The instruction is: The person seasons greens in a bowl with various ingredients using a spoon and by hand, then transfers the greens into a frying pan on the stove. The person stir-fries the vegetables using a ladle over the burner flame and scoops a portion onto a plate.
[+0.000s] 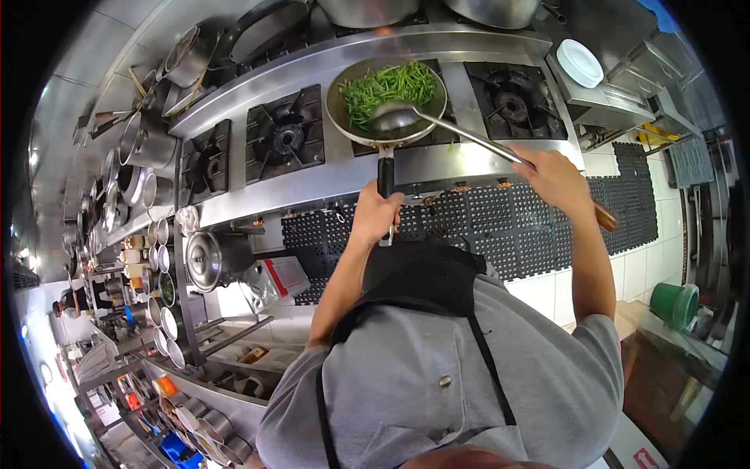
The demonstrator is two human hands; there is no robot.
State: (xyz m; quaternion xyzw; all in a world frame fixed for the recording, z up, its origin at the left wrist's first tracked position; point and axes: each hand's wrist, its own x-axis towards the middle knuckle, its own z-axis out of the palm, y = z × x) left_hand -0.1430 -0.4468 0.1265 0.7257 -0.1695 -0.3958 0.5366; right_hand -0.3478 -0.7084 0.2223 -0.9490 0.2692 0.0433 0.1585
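My left hand is wrapped round the black handle of a frying pan, which sits over a stove burner. Chopped green vegetables, long and thin like stalks or beans, fill the back of the pan. In my right hand is a long metal ladle with a brown wooden handle end sticking out behind the fist. Its rounded bowl rests at the front of the greens, inside the pan. Both hands are closed on their handles.
Bare burners flank the pan, one at the left and one at the right. Large pots stand at the back. White plates are stacked at the right. A lidded pot and shelves of pans lie left; black mats cover the floor.
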